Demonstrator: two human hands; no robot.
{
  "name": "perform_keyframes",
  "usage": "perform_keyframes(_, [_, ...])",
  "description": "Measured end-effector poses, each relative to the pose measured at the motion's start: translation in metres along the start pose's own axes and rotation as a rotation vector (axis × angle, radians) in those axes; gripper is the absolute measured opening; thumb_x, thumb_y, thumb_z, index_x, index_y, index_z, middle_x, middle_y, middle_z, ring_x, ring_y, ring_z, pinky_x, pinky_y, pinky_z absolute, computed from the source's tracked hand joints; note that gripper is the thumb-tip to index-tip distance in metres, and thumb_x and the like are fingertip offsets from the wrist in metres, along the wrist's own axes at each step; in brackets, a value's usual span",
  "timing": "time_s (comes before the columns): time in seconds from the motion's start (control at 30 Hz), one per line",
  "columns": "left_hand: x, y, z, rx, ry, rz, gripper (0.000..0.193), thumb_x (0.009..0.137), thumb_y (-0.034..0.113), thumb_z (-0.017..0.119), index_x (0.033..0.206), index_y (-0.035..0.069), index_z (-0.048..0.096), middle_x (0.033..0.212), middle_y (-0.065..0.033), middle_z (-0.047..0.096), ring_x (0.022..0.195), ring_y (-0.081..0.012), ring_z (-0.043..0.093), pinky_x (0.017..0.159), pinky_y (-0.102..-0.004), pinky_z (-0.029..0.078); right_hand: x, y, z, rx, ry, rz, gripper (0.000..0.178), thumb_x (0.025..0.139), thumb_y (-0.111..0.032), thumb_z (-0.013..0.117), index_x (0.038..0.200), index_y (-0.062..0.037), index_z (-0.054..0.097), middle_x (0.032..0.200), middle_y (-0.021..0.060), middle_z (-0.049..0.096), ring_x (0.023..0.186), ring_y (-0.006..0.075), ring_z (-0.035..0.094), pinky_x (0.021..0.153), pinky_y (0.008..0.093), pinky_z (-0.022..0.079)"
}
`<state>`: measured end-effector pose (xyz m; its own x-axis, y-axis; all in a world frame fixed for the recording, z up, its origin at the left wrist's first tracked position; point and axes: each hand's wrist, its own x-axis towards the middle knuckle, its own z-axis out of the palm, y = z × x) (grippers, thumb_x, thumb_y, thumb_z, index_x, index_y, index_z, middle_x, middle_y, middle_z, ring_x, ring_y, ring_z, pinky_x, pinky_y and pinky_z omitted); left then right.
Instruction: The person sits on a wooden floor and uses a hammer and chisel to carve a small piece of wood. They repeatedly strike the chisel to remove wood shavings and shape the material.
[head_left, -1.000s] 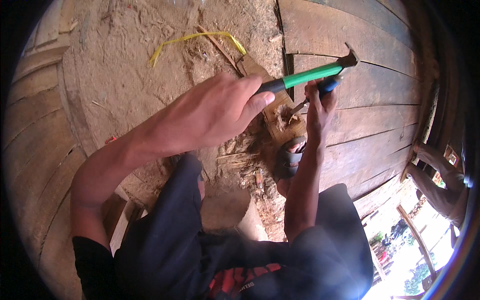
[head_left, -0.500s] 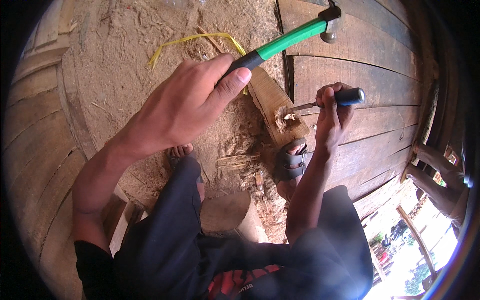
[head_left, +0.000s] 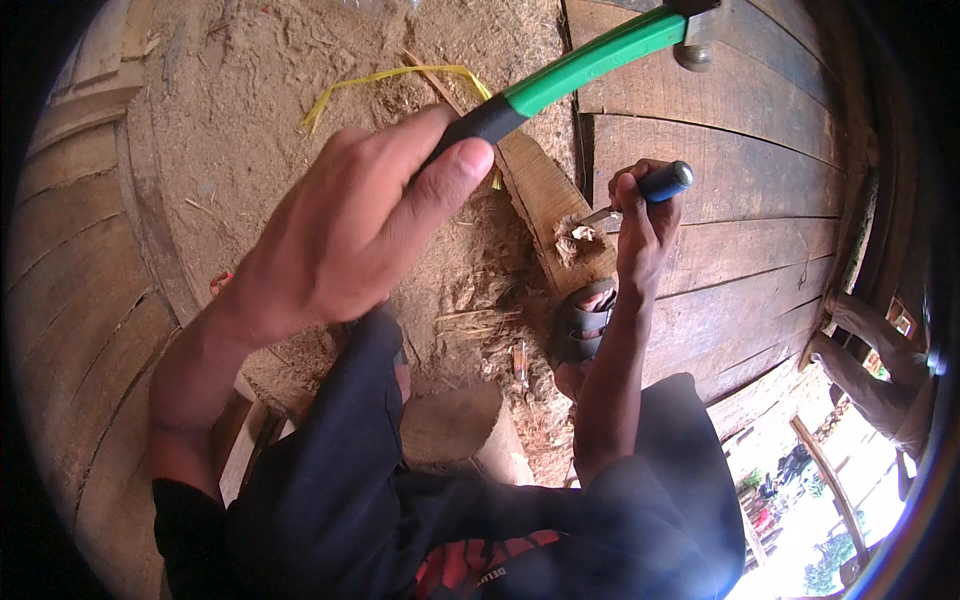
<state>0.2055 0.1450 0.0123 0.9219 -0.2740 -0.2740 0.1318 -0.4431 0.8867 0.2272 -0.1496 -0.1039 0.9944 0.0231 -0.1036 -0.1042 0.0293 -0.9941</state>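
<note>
My left hand (head_left: 345, 235) is wrapped round the black grip of a ball-peen hammer (head_left: 595, 62). The hammer's green handle slants up to the right, its metal head raised away from the wood. In my right hand (head_left: 645, 220) is a chisel (head_left: 668, 181) with a dark blue handle, tilted with its butt toward the upper right. Its blade points down left at a rough, chipped hollow near the close end of a wooden board (head_left: 535, 170). Pale curled shavings (head_left: 580, 233) lie at the hollow. My sandalled foot (head_left: 582, 325) rests against that end of the board.
Plank walling (head_left: 710, 165) stands on the right, more curved-looking planks (head_left: 75, 260) on the left. Sawdust covers the ground (head_left: 240, 150), with a yellow strap (head_left: 400, 72) lying on it. A cut log (head_left: 450, 425) sits between my legs. Another person's leg (head_left: 880, 350) shows at the far right.
The chisel and my right hand have shifted left, and its handle is tilted differently. My left hand has drawn slightly back and left, while the hammer head has swung a little up and right.
</note>
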Motion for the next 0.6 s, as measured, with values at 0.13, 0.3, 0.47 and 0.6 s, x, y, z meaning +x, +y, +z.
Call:
perform_keyframes(0.13, [-0.023, -0.006, 0.018, -0.026, -0.039, 0.021, 0.048, 0.105, 0.045, 0.041, 0.092, 0.0, 0.052, 0.057, -0.0025, 0.046, 0.05, -0.0122, 0.052, 0.046, -0.0312, 0.041, 0.002, -0.004, 0.013, -0.04, -0.029, 0.013, 0.01, 0.092, -0.006, 0.064, 0.098, -0.0032, 0.056, 0.085, 0.0005, 0.053, 0.077, 0.0088, 0.048, 0.068, 0.0247, 0.04])
perform_keyframes(0.3, [-0.036, -0.012, 0.023, -0.079, -0.039, -0.064, 0.046, 0.104, 0.043, 0.043, 0.093, 0.0, 0.052, 0.057, -0.0072, 0.048, 0.053, -0.0181, 0.063, 0.049, -0.0337, 0.047, 0.01, -0.004, 0.029, -0.289, -0.17, 0.024, 0.013, 0.087, -0.008, 0.065, 0.093, -0.0014, 0.055, 0.08, 0.0036, 0.058, 0.073, 0.0125, 0.052, 0.067, 0.0299, 0.045])
perform_keyframes(0.47, [-0.044, -0.026, 0.036, -0.12, -0.035, -0.164, 0.042, 0.105, 0.04, 0.042, 0.092, 0.001, 0.051, 0.059, -0.0059, 0.05, 0.054, -0.0161, 0.06, 0.051, -0.0326, 0.046, 0.008, -0.005, 0.036, -0.355, -0.217, 0.03, 0.016, 0.087, -0.012, 0.065, 0.093, -0.0014, 0.055, 0.073, 0.0049, 0.055, 0.069, 0.0129, 0.05, 0.065, 0.0298, 0.044])
perform_keyframes(0.6, [-0.057, -0.025, 0.044, -0.273, 0.067, -0.163, 0.041, 0.105, 0.039, 0.042, 0.091, 0.002, 0.051, 0.059, -0.0034, 0.048, 0.054, -0.0123, 0.052, 0.05, -0.031, 0.042, 0.008, -0.004, 0.036, -0.362, -0.232, 0.018, 0.014, 0.087, -0.011, 0.064, 0.093, -0.0014, 0.056, 0.073, 0.0045, 0.054, 0.07, 0.0128, 0.05, 0.065, 0.0295, 0.044])
